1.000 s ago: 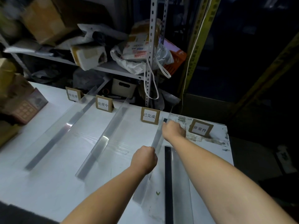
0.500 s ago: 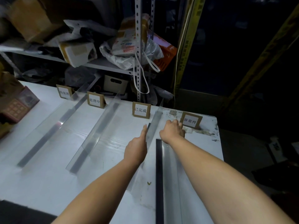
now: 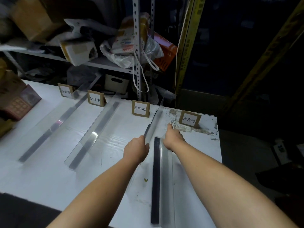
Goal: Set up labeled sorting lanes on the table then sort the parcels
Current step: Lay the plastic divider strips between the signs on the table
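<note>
Four cardboard label signs stand along the back of the white table (image 3: pixel 49 178): the first sign (image 3: pixel 65 92), second sign (image 3: pixel 96 98), third sign (image 3: pixel 140 108) and fourth sign (image 3: pixel 189 119). Clear dividers with dark base strips mark lanes: the left divider (image 3: pixel 54 127), the middle divider (image 3: pixel 92 137) and a third divider (image 3: pixel 154 122) between the third and fourth signs. My left hand (image 3: pixel 136 148) grips the third divider's upper edge. On its other side my right hand (image 3: pixel 172 137) rests with fingers stretched forward. Another divider (image 3: pixel 156 178) lies flat under my right forearm.
Parcels (image 3: pixel 18 102) are piled at the table's left end. Behind the table a metal shelf (image 3: pixel 102 64) holds boxes and a white plastic bag (image 3: pixel 125 58). The table's right edge drops to a dark floor. A small green scrap (image 3: pixel 146 179) lies near the flat divider.
My left hand slid forward along the third divider and now grips its edge. My right hand drew back from the divider's far end and opened out.
</note>
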A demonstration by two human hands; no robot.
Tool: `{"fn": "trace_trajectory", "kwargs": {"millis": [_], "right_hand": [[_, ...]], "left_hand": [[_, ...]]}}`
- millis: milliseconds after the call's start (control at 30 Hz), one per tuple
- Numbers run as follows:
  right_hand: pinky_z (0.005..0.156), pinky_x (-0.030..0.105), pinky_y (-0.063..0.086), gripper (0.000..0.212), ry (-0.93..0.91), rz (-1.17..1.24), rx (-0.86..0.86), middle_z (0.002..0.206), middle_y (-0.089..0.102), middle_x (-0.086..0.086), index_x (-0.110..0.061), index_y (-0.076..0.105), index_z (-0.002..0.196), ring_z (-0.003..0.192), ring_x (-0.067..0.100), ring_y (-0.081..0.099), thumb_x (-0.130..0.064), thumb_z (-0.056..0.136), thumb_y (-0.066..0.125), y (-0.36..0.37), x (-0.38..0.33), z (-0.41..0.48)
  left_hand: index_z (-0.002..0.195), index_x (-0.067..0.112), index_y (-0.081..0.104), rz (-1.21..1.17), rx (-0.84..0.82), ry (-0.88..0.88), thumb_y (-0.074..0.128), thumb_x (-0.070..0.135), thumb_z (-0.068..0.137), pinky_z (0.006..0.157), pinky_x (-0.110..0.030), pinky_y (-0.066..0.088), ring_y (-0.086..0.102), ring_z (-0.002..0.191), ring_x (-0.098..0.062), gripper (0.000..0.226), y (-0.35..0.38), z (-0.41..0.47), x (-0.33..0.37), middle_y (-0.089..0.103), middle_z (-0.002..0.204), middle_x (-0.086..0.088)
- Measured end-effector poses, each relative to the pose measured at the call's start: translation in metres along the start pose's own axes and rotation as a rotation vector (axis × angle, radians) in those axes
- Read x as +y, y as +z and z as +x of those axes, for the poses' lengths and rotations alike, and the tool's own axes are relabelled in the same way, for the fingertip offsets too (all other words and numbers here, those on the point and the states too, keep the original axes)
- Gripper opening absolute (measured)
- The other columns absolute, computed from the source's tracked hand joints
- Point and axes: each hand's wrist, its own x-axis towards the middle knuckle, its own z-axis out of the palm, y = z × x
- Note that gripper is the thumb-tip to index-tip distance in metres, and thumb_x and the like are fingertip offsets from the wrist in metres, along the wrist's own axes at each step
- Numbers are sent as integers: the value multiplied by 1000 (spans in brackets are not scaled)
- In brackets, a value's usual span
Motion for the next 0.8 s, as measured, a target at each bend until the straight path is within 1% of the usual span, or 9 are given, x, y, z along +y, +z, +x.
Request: {"fn": "trace_trajectory", "kwargs": {"millis": [100, 233, 300, 400, 533, 600, 667, 733, 800], "right_hand": [[73, 38, 48, 72, -19, -10, 11, 130, 53, 16, -18, 19, 156, 92, 29, 49, 1, 94, 50, 0, 6, -5], [73, 41, 55, 74, -9, -1, 23, 122, 55, 17, -16, 19, 155, 91, 30, 53, 4, 92, 53, -4, 15, -10], [76, 42, 59, 77, 13, 5, 27, 123, 55, 17, -16, 18, 156, 91, 30, 53, 4, 92, 55, -7, 20, -13], [80, 45, 62, 83, 33, 29, 35, 122, 55, 16, -17, 14, 159, 96, 31, 60, 4, 91, 57, -12, 29, -16], [88, 46, 60, 94, 47, 31, 38, 137, 49, 19, -20, 1, 163, 109, 34, 61, 7, 91, 54, -20, 39, -23], [91, 47, 59, 89, 67, 70, 37, 143, 45, 20, -23, -4, 163, 114, 36, 58, 3, 96, 48, -25, 45, -25], [97, 48, 55, 70, 94, 141, 58, 143, 47, 21, -21, 3, 163, 119, 38, 57, -7, 104, 38, -30, 53, -24], [94, 47, 53, 54, 85, 140, 97, 140, 51, 22, -14, 17, 161, 119, 39, 57, -15, 108, 30, -37, 59, -24], [72, 42, 51, 63, 98, 121, 116, 140, 49, 23, -16, 7, 162, 109, 37, 59, -16, 107, 38, -44, 68, -27]], "left_hand": [[123, 11, 53, -16, -24, -50, 47, 21, 96, 71, -35, 52, 64, 88, -29, 30, 6, -6, -1, 67, 105, -9], [126, 13, 46, -40, 14, -76, 49, 18, 93, 65, -34, 48, 59, 80, -27, 34, 7, -13, 4, 65, 103, -7], [130, 14, 44, -62, 44, -90, 51, 16, 92, 67, -35, 47, 61, 87, -26, 39, 5, -17, 8, 63, 111, -6], [137, 15, 42, -47, 88, -46, 52, 17, 90, 82, -38, 50, 58, 110, -27, 48, 3, -22, 15, 57, 128, -5], [146, 20, 40, 78, 176, 29, 56, 24, 89, 109, -42, 42, 35, 141, -28, 59, -3, -28, 30, 38, 153, -9], [141, 23, 46, 84, 252, 75, 56, 24, 89, 110, -40, 38, 32, 141, -27, 53, -9, -31, 41, 38, 152, -6], [131, 24, 54, 39, 295, 199, 58, 26, 89, 105, -35, 41, 41, 131, -23, 42, -12, -34, 54, 47, 142, -1], [125, 22, 58, -102, 170, 308, 57, 31, 93, 98, -31, 48, 52, 119, -17, 33, -11, -38, 72, 55, 132, 2], [122, 17, 62, -227, -99, 314, 56, 40, 95, 92, -33, 51, 60, 109, -17, 36, -6, -44, 93, 62, 125, -1]]}}
